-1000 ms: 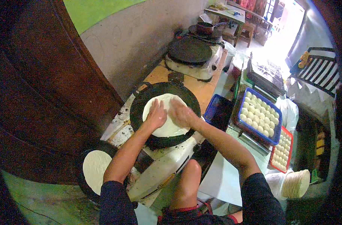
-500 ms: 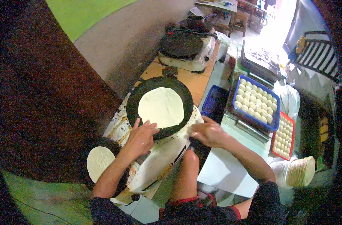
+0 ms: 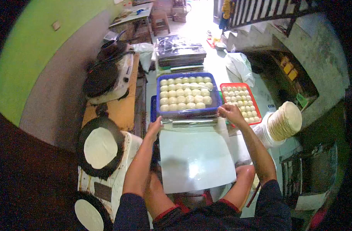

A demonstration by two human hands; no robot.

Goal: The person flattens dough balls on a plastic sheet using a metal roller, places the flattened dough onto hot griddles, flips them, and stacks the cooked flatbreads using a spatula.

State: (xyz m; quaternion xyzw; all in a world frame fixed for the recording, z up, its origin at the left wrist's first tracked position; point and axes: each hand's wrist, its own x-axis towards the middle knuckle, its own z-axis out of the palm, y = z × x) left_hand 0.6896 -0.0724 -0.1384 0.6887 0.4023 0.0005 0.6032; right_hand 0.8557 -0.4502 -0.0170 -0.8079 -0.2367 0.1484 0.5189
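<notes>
A blue tray (image 3: 188, 112) of round dough balls stands in front of me. A clear plastic sheet (image 3: 195, 126) stretches along its near edge and glints over some of the balls. My left hand (image 3: 154, 128) is closed on the sheet's left side, by the tray's near left corner. At the near right corner, my right hand (image 3: 230, 114) pinches the sheet's other side. Nearer me lies a smooth white board (image 3: 195, 161). On the left, one flat dough round (image 3: 101, 148) rests on a dark griddle (image 3: 85, 154), and another round (image 3: 89, 215) lies on a second dark pan.
A red tray (image 3: 250, 91) of smaller dough balls sits right of the blue one. Beyond it are a white plastic bag (image 3: 239, 69) and a stack of dark trays (image 3: 180, 50). Stacked flatbreads (image 3: 286, 121) top a white bucket (image 3: 269, 134). Another burner (image 3: 124, 79) stands back left.
Both hands have left the griddle area and moved right to the blue tray, where they now grip the plastic sheet. My view has turned right. The dough round stays on the griddle.
</notes>
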